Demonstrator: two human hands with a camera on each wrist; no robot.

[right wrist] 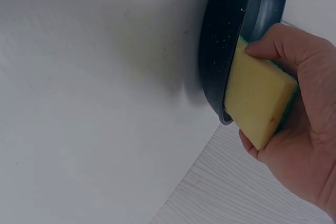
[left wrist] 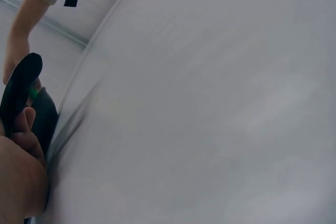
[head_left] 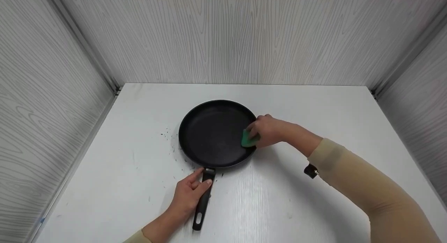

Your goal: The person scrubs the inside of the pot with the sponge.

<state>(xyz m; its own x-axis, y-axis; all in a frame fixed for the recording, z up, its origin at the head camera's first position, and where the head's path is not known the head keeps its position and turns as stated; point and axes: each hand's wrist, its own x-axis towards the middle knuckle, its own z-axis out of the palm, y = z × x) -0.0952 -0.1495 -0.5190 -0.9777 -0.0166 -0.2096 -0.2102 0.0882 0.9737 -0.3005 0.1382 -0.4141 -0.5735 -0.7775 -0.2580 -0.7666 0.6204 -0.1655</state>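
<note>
A black frying pan (head_left: 214,133) lies on the white table, its handle (head_left: 202,210) pointing toward me. My left hand (head_left: 187,194) grips that handle close to the pan, thumb on top; the left wrist view shows the fingers (left wrist: 29,142) curled beside it. At the pan's right inner side, my right hand (head_left: 268,132) holds a sponge (head_left: 248,140), green on one face. Its yellow side (right wrist: 256,95) shows in the right wrist view, touching the pan's rim, with thumb and fingers on opposite edges.
Small dark crumbs (head_left: 174,150) are scattered on the table (head_left: 139,113) left of the pan and around the handle. Wood-grain panels (head_left: 223,37) enclose the table at the back and both sides. A small black device (head_left: 310,171) hangs at my right sleeve.
</note>
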